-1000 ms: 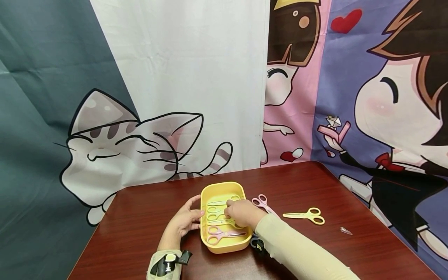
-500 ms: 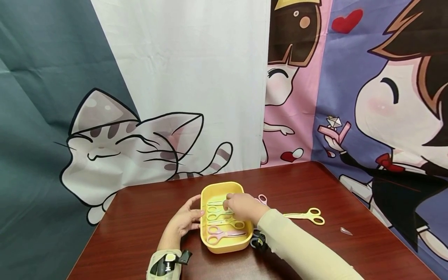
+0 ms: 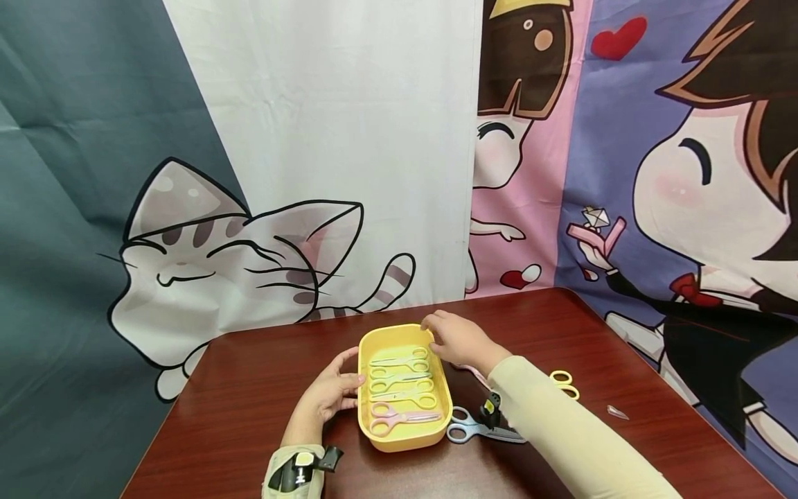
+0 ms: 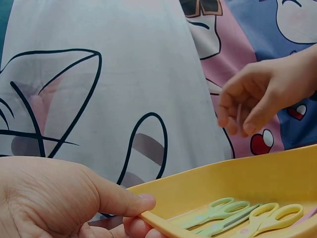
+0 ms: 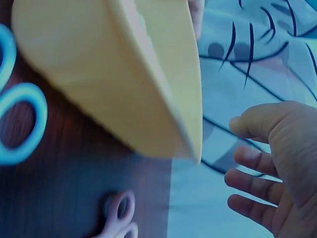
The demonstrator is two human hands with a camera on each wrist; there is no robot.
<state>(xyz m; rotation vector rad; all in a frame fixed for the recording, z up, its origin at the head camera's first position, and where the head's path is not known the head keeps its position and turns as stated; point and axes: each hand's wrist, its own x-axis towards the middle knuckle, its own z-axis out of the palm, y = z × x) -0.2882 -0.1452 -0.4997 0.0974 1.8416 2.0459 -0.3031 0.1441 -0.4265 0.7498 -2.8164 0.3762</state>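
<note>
- By the cream right sleeve (image 3: 561, 423), the blades of the yellow, round-handled scissors (image 3: 564, 383) near the table's right edge are hidden.
- The pink-handled scissors on the table (image 5: 111, 225) are largely covered by the right arm in the head view.
- What the small clear, pointed piece (image 3: 617, 412) by the right edge is cannot be told; the front edge of the dark red, wood-grained table (image 3: 249, 402) is cut off.
- The yellow rounded-rectangular tray (image 3: 408, 441) is set about midway between the table's left and right edges, its left rim pinched between thumb and fingers of the left hand (image 3: 327, 394).
- The right hand (image 3: 461, 341) is held above the table by the tray's back right corner, fingers loosely bent and slightly spread, thumb apart.
- In the head view four scissors are seen laid crosswise in the tray, from back to front: yellow-green (image 3: 411, 360), green (image 3: 395, 379), yellow (image 3: 405, 396) and pink (image 3: 399, 417).
- Whether the tray is touched by the right fingers is unclear from the head; a gap is shown by the right wrist view, where the tray is blurred.
- The left thumb is shown on top of the rim by the left wrist view.
- Blue-handled scissors (image 3: 479, 428) are seen beside the tray's front right corner.
</note>
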